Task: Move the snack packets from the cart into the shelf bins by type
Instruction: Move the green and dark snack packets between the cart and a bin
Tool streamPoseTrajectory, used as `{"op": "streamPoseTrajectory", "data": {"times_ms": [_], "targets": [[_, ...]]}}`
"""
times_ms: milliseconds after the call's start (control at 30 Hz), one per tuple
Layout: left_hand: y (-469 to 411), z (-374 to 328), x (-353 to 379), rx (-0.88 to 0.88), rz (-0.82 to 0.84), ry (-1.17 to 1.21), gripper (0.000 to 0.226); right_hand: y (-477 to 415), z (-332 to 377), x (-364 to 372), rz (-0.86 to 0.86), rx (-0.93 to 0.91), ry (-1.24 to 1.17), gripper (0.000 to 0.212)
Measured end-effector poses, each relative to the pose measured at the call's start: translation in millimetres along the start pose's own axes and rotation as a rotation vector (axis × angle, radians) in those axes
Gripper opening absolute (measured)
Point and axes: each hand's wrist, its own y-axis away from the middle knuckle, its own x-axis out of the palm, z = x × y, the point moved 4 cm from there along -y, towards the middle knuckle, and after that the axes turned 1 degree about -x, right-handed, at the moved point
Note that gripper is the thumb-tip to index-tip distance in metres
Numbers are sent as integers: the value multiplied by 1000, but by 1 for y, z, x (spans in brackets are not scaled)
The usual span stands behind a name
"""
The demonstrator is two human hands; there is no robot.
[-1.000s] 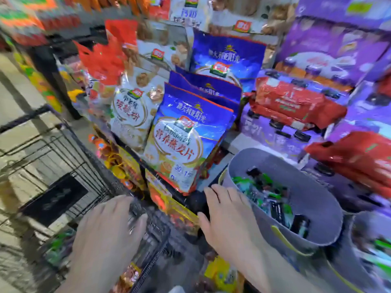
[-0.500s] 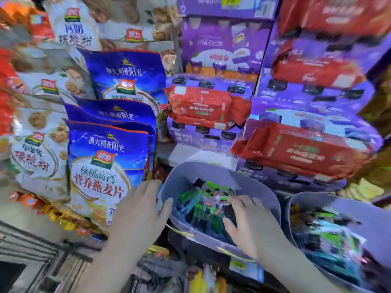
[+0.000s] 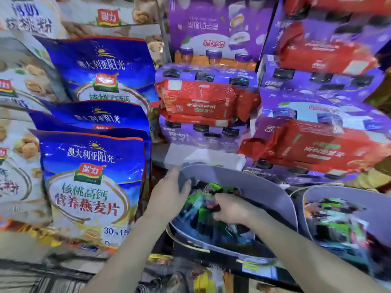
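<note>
The person leans over a grey bin on the shelf, both hands at work in it. The left hand clasps the bin's near-left rim, fingers curled over the edge, steadying it. The right hand is down inside the bin among the snack packets, its fingers bent around a small dark packet; whether it is letting go or only pressing the packet into the pile cannot be told through the blur. This bin already holds a heap of green and black packets, and a second grey bin just to its right holds a similar mixed heap, so a good part of the stocking looks done. The cart is not clearly in view; only dark wire shows at the lower left edge, so how many packets remain there cannot be judged. Blue bags stand just left of the bin.
</note>
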Motion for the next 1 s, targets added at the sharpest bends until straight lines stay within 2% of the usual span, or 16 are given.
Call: {"op": "streamPoseTrajectory", "data": {"times_ms": [100,233,300,400,500,633,700,733,833,933,967,1000], "targets": [[0,0,0,-8,14,12,34,-8,-2,10,-16,-1,-14,52],[0,-1,-1,4,-3,17,34,-12,-2,16,26,-15,-56,54],[-1,-1,-1,7,-10,18,33,-13,-1,17,39,-62,-120,46],[-2,2,3,-1,-11,19,33,-7,2,5,-9,-112,-281,15],[-1,2,-1,16,-44,72,40,10,4,-24,-94,-157,-514,24],[14,-19,-12,312,-202,-26,52,35,5,-53,-158,-254,-849,18],[23,-30,-10,435,-200,-81,46,43,9,-60,-163,-310,-972,9],[25,-33,-8,454,-150,-63,41,45,10,-62,-168,-333,-1029,15],[23,-29,-5,308,-7,154,17,43,11,-59,-168,-358,-1123,22],[21,-18,-12,176,-139,322,10,30,2,-47,-154,-254,-1211,36],[20,-16,-15,145,-199,362,12,23,-2,-42,-149,-206,-1134,42],[20,-14,-18,112,-240,392,13,16,-7,-36,-139,-150,-956,48]]}}
